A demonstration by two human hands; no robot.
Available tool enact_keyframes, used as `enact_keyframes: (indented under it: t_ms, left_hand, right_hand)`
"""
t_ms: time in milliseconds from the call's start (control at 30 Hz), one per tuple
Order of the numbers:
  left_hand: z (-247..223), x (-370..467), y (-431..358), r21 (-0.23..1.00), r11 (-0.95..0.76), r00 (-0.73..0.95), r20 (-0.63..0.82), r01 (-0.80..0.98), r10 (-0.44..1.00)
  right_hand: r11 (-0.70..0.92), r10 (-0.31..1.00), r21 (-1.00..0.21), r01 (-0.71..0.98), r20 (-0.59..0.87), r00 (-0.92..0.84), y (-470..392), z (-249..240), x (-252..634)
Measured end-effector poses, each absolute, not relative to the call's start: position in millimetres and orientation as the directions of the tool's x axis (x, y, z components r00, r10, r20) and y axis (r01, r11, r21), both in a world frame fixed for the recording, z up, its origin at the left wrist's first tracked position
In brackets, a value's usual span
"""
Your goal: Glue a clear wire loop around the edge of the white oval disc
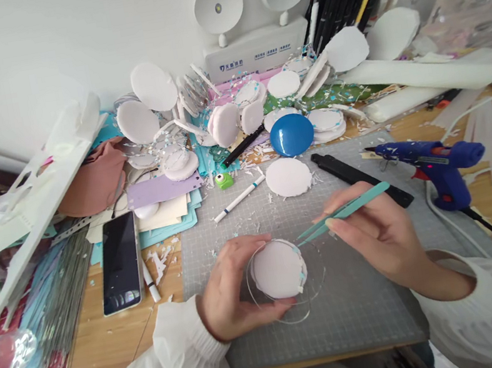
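My left hand (239,290) grips a white foam disc (277,269) by its left edge, fingers above and thumb below. Thin clear wire (294,321) loops around the disc, and small pale-blue and white bits line its right edge. In my right hand (374,237) are teal tweezers (350,209), pinched between thumb and fingers. Their tips point left and come close to the disc's upper right edge; whether they hold a bit is too small to tell. Another white disc (288,177) lies flat on the grey cutting mat (346,318) beyond my hands.
To the right stands a blue glue gun (443,165) with its cable, near a black utility knife (359,178). A white pen (239,198), green punch (224,179) and blue oval (291,135) lie farther back. On the left are a phone (120,263) and wire stems (73,297).
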State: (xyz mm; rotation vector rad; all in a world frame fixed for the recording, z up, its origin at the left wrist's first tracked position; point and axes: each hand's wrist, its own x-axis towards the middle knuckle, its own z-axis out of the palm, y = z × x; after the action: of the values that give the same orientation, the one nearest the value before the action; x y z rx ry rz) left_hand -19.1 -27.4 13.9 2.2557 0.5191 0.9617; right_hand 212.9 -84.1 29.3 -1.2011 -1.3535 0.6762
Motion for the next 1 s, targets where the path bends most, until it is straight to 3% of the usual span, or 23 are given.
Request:
enact_keyframes:
  t_ms: [200, 567, 1000]
  left_hand:
    - [15, -19, -28, 0.661, -0.741, 0.635, 0.523, 0.118, 0.568]
    - [18, -18, -28, 0.625, -0.774, 0.630, 0.564, 0.098, 0.535]
    - [18, -18, -27, 0.622, -0.778, 0.631, 0.568, 0.090, 0.528]
  right_hand:
    - [0.235, 0.950, -0.950, 0.208, 0.270, 0.159, -82, 25, 213]
    - [0.046, 0.990, -0.990, -0.130, 0.028, 0.138, -80, 10, 213]
    - [-0.043, 0.991, -0.953, -0.299, -0.078, 0.106, -76, 17, 207]
